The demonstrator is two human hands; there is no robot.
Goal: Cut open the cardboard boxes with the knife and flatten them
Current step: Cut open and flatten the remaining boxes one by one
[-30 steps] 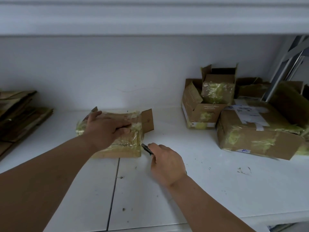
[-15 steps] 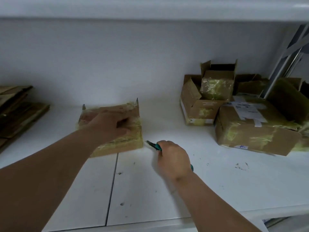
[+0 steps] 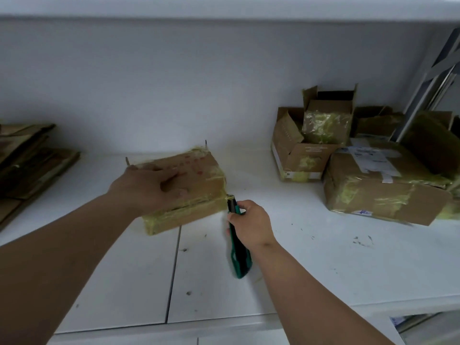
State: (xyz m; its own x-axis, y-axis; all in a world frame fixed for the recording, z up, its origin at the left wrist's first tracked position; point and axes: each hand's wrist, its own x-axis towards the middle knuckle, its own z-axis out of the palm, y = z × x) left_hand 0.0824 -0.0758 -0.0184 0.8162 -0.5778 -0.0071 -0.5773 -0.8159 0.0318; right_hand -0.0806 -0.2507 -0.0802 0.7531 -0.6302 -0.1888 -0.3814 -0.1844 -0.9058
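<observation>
A low brown cardboard box, wrapped in yellowish tape, lies on the white shelf. My left hand rests flat on its top, fingers spread and pressing down. My right hand grips a green utility knife. The knife's black tip touches the box's near right corner, at the taped seam along the front side. The handle sticks out toward me below the hand.
Several taped cardboard boxes, some with open flaps, are piled at the right back of the shelf. A stack of flattened cardboard lies at the far left. A metal frame leans at the right edge.
The box's flaps are folded down and the box now lies closed under my left hand. My right hand turned the knife and brought its tip to the box's near right corner.
</observation>
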